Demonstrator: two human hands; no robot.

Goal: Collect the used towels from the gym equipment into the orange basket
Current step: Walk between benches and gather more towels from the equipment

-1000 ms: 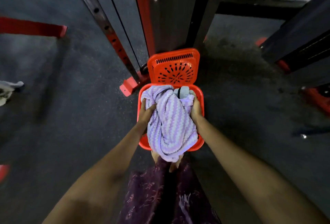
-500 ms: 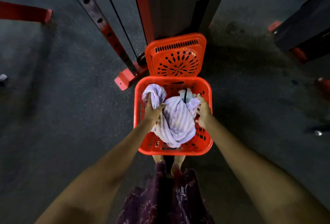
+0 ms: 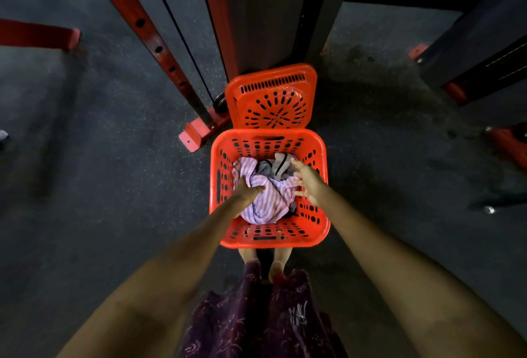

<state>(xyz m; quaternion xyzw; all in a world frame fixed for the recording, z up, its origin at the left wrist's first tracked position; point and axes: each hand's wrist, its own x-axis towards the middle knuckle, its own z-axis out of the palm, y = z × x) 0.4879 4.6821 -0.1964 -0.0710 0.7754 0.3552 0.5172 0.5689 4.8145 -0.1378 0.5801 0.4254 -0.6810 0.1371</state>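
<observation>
Dropping the lilac striped towel (image 3: 266, 201) into the orange basket (image 3: 320, 215): it lies bunched inside, on the floor of the basket, beside a grey-and-white towel with black stripes (image 3: 275, 166) at the far side. Left hand (image 3: 249, 189) rests on the lilac towel, fingers spread and flat, not gripping. Right hand (image 3: 306, 181) hovers just above the cloth with fingers straight and apart, holding nothing. Basket lid (image 3: 272, 98) stands flipped up against the red-and-black machine frame (image 3: 148, 32).

Progress, as a judgement: at least two towels collected, this drop nearly finished. A small pale scrap (image 3: 2, 135) at the left edge could be another towel, too small to tell. Lid not closed.

Counts: one basket, one lid, two towels inside, two hands.
</observation>
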